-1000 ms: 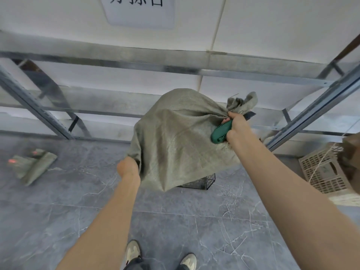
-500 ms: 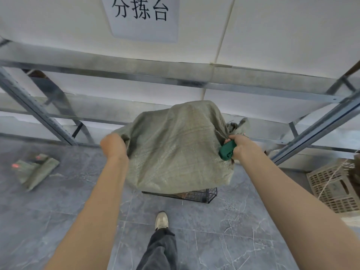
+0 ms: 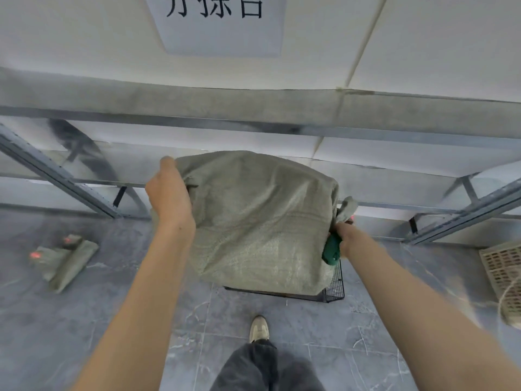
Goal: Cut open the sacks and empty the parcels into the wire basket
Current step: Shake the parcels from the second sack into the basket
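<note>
Item one: a grey-green woven sack point(image 3: 262, 221), bulging. We hold it off the floor directly above the wire basket point(image 3: 334, 289).

Item two: the basket, black mesh, standing on the grey tiled floor point(image 3: 112, 306). We see only its near edge and right corner under the sack; its contents are hidden from us.

Item three: our left hand point(image 3: 169, 193), fingers curled over the sack's upper left corner, gripping the cloth.

Item four: our right hand point(image 3: 345, 238), at the sack's right side just below the knotted neck point(image 3: 347, 208), closed round a green-handled tool point(image 3: 332, 251). We cannot tell whether it also pinches the cloth.

Item five: flat folded sacks point(image 3: 66, 258) on the floor, well to the left.

Item six: a pale plastic crate point(image 3: 504, 275) at the right edge.

Item seven: metal shelving point(image 3: 253, 128) along the wall behind.
</note>
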